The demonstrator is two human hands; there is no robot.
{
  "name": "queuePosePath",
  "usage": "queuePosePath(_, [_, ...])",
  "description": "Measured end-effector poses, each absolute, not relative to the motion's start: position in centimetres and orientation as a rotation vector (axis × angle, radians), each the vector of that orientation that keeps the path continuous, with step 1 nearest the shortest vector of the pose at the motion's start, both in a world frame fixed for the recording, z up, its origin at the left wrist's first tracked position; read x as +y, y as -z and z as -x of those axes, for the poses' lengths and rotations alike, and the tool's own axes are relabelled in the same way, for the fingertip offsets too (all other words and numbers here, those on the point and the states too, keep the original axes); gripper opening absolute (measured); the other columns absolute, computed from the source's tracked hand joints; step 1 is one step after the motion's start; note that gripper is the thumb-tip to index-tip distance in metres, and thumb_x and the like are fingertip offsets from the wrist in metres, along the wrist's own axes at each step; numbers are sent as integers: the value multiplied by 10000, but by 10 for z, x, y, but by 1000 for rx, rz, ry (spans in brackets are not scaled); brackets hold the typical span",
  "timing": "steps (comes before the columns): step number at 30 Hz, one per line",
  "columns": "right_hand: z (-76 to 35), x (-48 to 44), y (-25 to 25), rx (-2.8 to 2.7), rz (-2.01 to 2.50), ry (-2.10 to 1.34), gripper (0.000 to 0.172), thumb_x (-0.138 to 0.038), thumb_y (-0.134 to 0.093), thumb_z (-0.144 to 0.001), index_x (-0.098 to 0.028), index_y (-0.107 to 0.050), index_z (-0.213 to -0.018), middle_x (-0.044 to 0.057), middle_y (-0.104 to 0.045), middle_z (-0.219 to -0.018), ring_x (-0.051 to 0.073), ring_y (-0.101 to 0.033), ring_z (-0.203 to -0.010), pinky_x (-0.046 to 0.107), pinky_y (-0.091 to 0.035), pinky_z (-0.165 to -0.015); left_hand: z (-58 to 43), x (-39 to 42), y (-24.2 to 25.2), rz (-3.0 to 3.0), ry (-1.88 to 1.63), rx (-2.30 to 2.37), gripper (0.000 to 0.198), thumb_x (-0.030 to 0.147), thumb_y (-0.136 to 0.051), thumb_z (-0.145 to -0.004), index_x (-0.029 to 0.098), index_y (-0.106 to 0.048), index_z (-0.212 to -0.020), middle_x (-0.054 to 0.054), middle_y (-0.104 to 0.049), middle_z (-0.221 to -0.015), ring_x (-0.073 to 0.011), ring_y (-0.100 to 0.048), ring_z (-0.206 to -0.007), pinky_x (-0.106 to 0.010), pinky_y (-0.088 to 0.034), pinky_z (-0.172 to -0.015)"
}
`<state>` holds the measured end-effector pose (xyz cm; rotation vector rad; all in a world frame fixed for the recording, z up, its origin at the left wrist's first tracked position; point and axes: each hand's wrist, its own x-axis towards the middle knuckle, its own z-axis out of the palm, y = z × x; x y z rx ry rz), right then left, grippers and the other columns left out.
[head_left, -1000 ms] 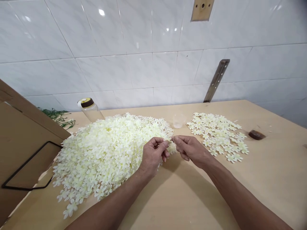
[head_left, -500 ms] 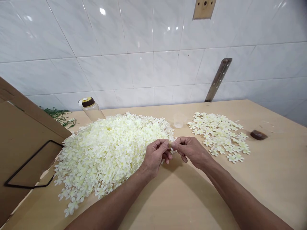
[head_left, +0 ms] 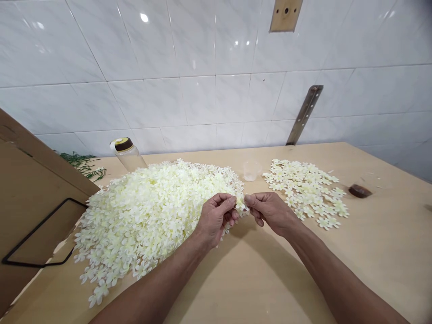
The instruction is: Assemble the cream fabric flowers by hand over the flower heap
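My left hand [head_left: 216, 216] and my right hand [head_left: 270, 210] meet above the table, both closed in a pinch. Between their fingertips is a small cream-white artificial flower [head_left: 240, 203], its petals spread and its centre pale yellow-green. A large heap of the same flowers [head_left: 158, 198] lies to the left, just beyond my left hand. Past my right hand, a smaller, flatter spread of flowers [head_left: 308, 186] lies on the table.
At the left stands a cardboard box [head_left: 43, 198] with a black wire frame [head_left: 37, 229] by it. Behind the heap are a clear bottle [head_left: 131, 157] with a brown lid and green stems [head_left: 83, 164]. A clear plastic cup [head_left: 250, 172] stands mid-table; a cup of dark liquid [head_left: 360, 191] lies right.
The flower between my fingertips now shows with its petals open, where before my fingers mostly covered it. My hands have drawn slightly apart. The view has shifted a little.
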<state>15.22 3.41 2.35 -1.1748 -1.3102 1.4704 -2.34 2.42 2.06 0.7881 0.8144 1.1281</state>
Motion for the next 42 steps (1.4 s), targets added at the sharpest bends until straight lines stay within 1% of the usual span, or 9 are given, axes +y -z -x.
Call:
queuePosePath(4, [-152,34,-26,-1311,1172,-1474,459,-570,-778,-700,-178,-582,-564,-42,-463,-475,84,-388,-403,228,-340,-376,25,26,-21,-766,-1128,783,333,388,-824,-692,144,-627,-803,15,-603,-618,-67,-524,-471,-179,-380,-429])
queuePosePath(7, [-151,33,-26,-1363,1198,-1403,434,-550,-788,-699,-182,-595,-573,-43,-456,-474,92,-401,-414,226,-353,-380,25,25,-19,-785,-1097,777,344,430,-784,-743,149,-631,-869,14,-597,-587,-91,-551,-485,-193,-405,-442])
queuePosePath(9, [-150,33,-25,-1389,1227,-1361,427,-553,-774,-715,-185,-604,-584,-40,-464,-472,96,-406,-412,229,-359,-382,24,25,-17,-821,-1065,787,349,429,-790,-738,149,-635,-880,8,-606,-598,-101,-572,-505,-197,-417,-453])
queuePosePath(14, [-151,33,-24,-1378,1219,-1394,464,-568,-760,-729,-184,-565,-554,-41,-451,-467,91,-396,-408,230,-362,-380,23,25,-15,-885,-1085,779,298,356,-817,-716,160,-621,-825,18,-605,-604,-93,-564,-504,-194,-418,-457])
queuePosePath(18, [-153,34,-25,-1319,1128,-1507,466,-567,-765,-733,-172,-570,-580,-35,-482,-497,83,-413,-425,227,-379,-410,25,25,-18,-853,-1109,790,277,331,-813,-723,159,-612,-807,19,-601,-580,-92,-549,-493,-195,-420,-458])
queuePosePath(22, [-158,34,-28,-1286,1049,-1587,406,-529,-768,-760,-158,-626,-676,-30,-512,-553,83,-445,-475,224,-410,-459,28,28,-19,-785,-1112,753,253,315,-802,-743,145,-623,-801,11,-600,-589,-87,-546,-515,-182,-411,-459])
queuePosePath(26, [-161,34,-30,-1276,1040,-1563,357,-509,-750,-794,-159,-679,-769,-28,-512,-567,88,-447,-510,217,-409,-475,31,30,-19,-724,-1141,686,232,293,-795,-753,139,-623,-772,14,-585,-619,-75,-544,-526,-169,-392,-445])
queuePosePath(33, [-160,36,-27,-1290,1086,-1483,358,-497,-747,-799,-167,-637,-715,-32,-500,-559,88,-434,-490,219,-394,-447,31,30,-23,-702,-1155,672,242,282,-805,-729,134,-616,-750,3,-602,-705,-58,-530,-518,-162,-355,-416])
queuePosePath(42, [-158,32,-31,-1366,1046,-1492,330,-460,-725,-822,-170,-610,-713,-36,-496,-570,91,-446,-502,215,-422,-447,29,28,-22,-764,-1122,787,206,261,-756,-746,164,-584,-803,-15,-622,-579,-127,-590,-541,-212,-444,-497])
